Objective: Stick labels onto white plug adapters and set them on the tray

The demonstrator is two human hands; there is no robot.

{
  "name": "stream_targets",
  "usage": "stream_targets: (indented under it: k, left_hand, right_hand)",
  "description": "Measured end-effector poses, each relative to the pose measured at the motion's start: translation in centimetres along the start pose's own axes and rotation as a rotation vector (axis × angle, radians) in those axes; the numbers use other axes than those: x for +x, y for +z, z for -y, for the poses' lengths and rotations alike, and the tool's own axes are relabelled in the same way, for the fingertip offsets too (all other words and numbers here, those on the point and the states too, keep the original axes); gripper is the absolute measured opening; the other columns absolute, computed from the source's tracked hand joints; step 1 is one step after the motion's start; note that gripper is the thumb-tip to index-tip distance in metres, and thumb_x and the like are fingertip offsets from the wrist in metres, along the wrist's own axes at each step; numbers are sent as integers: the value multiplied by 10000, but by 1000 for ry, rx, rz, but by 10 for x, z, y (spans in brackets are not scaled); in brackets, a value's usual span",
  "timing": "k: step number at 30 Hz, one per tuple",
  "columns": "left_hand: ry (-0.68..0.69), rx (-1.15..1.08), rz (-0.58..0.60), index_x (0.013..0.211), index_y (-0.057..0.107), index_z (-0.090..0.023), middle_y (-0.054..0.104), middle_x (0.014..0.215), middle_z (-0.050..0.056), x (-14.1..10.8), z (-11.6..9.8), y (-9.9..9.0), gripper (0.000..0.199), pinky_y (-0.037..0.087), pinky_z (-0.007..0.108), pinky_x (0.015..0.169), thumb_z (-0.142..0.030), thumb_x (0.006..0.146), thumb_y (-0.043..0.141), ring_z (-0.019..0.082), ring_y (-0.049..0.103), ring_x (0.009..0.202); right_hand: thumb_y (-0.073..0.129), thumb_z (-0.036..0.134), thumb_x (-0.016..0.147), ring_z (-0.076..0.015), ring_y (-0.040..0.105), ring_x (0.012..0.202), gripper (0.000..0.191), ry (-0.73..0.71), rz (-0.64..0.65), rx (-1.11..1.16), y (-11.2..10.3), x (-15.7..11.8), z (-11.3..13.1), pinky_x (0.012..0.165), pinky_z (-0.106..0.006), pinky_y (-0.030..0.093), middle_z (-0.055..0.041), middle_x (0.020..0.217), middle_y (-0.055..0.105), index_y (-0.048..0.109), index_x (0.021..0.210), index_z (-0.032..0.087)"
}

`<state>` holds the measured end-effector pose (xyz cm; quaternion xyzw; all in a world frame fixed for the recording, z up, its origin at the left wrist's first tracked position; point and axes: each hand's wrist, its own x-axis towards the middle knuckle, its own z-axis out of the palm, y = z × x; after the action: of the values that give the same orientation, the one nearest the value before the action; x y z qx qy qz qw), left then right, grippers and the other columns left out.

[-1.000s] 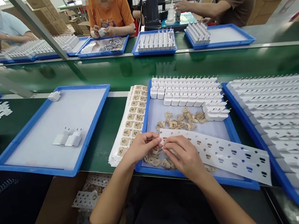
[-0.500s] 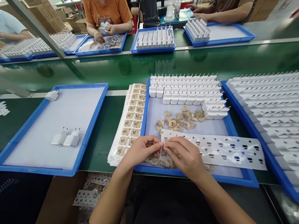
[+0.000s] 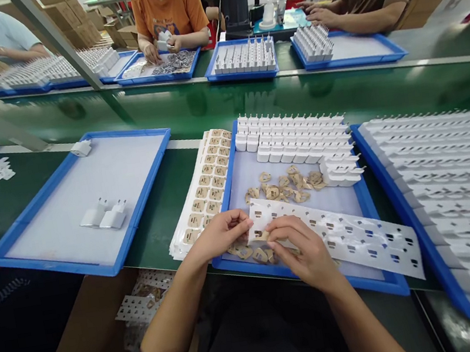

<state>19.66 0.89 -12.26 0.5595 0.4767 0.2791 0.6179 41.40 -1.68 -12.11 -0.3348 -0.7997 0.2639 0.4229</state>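
My left hand (image 3: 228, 232) pinches the left end of a white backing sheet (image 3: 351, 236) with rows of small cut-outs. The sheet slants across the front of a blue-rimmed tray (image 3: 365, 197), and its far end reaches past the right rim. My right hand (image 3: 303, 248) is closed over the sheet near that left end, with a small tan paper piece (image 3: 263, 236) at its fingertips. Loose tan paper pieces (image 3: 294, 183) lie scattered in the tray behind the sheet, and more show under my hands. White plug adapters (image 3: 295, 136) stand in rows at the tray's back.
A stack of tan-label sheets (image 3: 202, 193) lies left of the tray. Further left, another blue tray (image 3: 131, 195) holds a few white plugs (image 3: 111, 216). A full tray of white housings (image 3: 468, 210) stands at right. Co-workers sit across the green bench.
My right hand has moved a little right, away from my left fingertips, and a tan paper piece now shows at its fingers. The sheet has shifted slightly.
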Motion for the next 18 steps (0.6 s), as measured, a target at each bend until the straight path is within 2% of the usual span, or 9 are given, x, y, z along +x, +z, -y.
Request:
stream_targets:
  k: [4, 6, 9, 12, 14, 16, 18]
  left_hand:
    - [-5, 371, -161, 832, 657, -171, 642, 639, -7, 1, -6, -5, 332, 431, 246, 593, -474, 915, 549, 149, 591, 587]
    - [-9, 598, -247, 966, 697, -168, 690, 692, 13, 3, -15, -10, 323, 442, 274, 630, -449, 922, 543, 178, 622, 625]
    - [49, 828, -338, 1185, 650, -156, 725, 834, 47, 20, -36, -16, 376, 475, 309, 698, -414, 935, 536, 213, 662, 728]
    - [191, 1042, -391, 1270, 591, -168, 699, 1063, 95, 59, -57, -19, 376, 501, 340, 802, -327, 932, 552, 257, 657, 963]
    - [299, 1181, -420, 1328, 540, -173, 629, 1225, 133, 92, -65, -19, 437, 492, 370, 881, -260, 902, 593, 300, 573, 1161]
    - [365, 1272, -438, 1330, 527, -153, 544, 1339, 181, 124, -69, -17, 499, 459, 421, 954, -205, 849, 647, 349, 481, 1267]
    - [392, 1302, -440, 1258, 568, -127, 463, 1423, 216, 148, -68, -13, 466, 419, 468, 1001, -145, 803, 668, 381, 432, 1306]
  right_hand:
    - [601, 91, 907, -204, 652, 946, 144, 91, -78, 89, -10, -4, 0, 848, -365, 520, -43, 961, 688, 604, 928, 233]
    - [610, 92, 902, -194, 661, 902, 147, 126, -131, 65, -12, -5, -2, 824, -351, 521, -27, 922, 692, 609, 916, 239]
    - [629, 104, 901, -187, 669, 868, 144, 156, -170, 6, -12, -8, -6, 795, -332, 525, -15, 893, 697, 629, 931, 245]
    - [643, 106, 900, -194, 672, 883, 173, 152, -166, -35, -11, -11, -9, 794, -334, 532, -23, 922, 710, 650, 997, 250]
    - [633, 86, 904, -202, 667, 910, 213, 110, -142, -33, -10, -12, -10, 815, -350, 534, -30, 940, 718, 658, 1032, 253]
    - [612, 63, 910, -205, 659, 919, 231, 69, -116, -14, -10, -14, -11, 825, -365, 535, -33, 932, 718, 663, 1028, 255]
    - [598, 53, 915, -208, 651, 914, 228, 59, -98, 0, -11, -15, -12, 820, -374, 535, -36, 919, 711, 663, 1004, 253]
